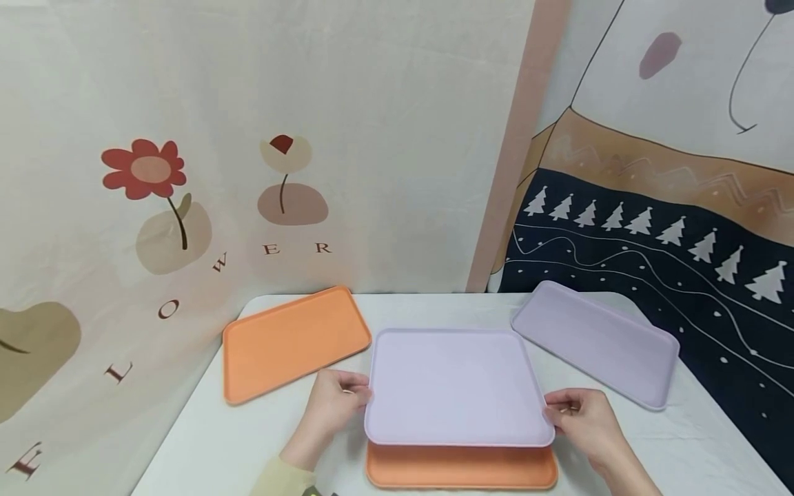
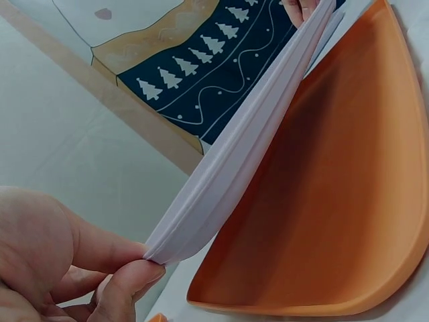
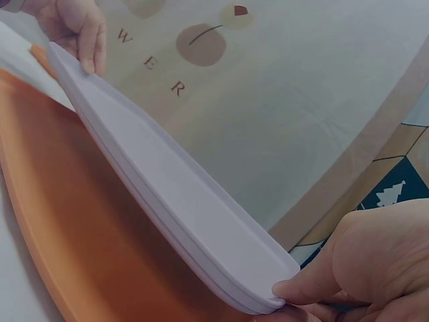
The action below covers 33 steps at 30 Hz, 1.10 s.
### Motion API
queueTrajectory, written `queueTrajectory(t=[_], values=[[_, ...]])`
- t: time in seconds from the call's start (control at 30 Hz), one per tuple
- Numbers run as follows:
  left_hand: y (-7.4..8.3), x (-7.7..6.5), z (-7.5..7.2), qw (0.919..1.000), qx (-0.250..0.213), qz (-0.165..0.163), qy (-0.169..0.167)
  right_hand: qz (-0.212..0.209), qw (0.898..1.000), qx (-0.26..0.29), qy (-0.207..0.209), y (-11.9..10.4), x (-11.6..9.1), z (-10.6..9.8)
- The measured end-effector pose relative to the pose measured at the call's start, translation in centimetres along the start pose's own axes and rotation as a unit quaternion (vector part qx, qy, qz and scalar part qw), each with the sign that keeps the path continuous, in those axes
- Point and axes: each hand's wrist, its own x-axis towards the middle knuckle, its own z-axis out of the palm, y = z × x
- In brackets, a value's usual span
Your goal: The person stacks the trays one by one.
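Observation:
A large lilac tray is held up by its two short sides, over a large orange tray. My left hand pinches its left edge between thumb and fingers, and my right hand pinches the right edge. In the left wrist view the lilac tray is tilted above the orange tray, with a gap between them. The right wrist view shows the right thumb on the rim of the lilac tray. Most of the orange tray's far part is hidden in the head view.
A smaller orange tray lies at the back left of the white table. At the back right lies a smaller lilac tray. Printed cloths with flowers and white trees hang behind and beside the table.

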Motion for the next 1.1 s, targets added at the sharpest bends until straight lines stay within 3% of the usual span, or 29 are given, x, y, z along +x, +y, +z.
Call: queueTrajectory(t=[1.1], values=[[-1.8, -1.5, 0.3, 0.9994, -0.016, -0.016, -0.026, 0.021, 0.999, -0.020, -0.015, 1.6, -1.0, 0.4]])
